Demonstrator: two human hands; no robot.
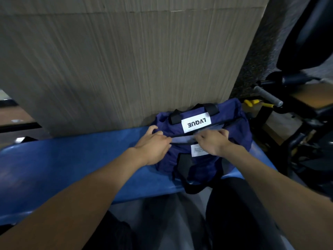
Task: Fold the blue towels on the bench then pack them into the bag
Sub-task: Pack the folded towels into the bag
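A dark navy bag (232, 130) with black handles and a white label lies on the blue bench (72, 159), toward its right end. My left hand (155, 147) grips the bag's fabric at the left end of the zip opening. My right hand (214, 141) pinches the edge of the opening near the middle, just above a small white tag. A strip of lighter blue cloth (183, 139), probably a towel, shows in the narrow gap between my hands. No loose towels lie on the bench.
A large cardboard sheet (126, 60) stands upright right behind the bench and bag. To the right stands black gym equipment (297, 109) with a grey handle and yellow parts. My dark-clothed legs (234, 213) are below the bench's front edge.
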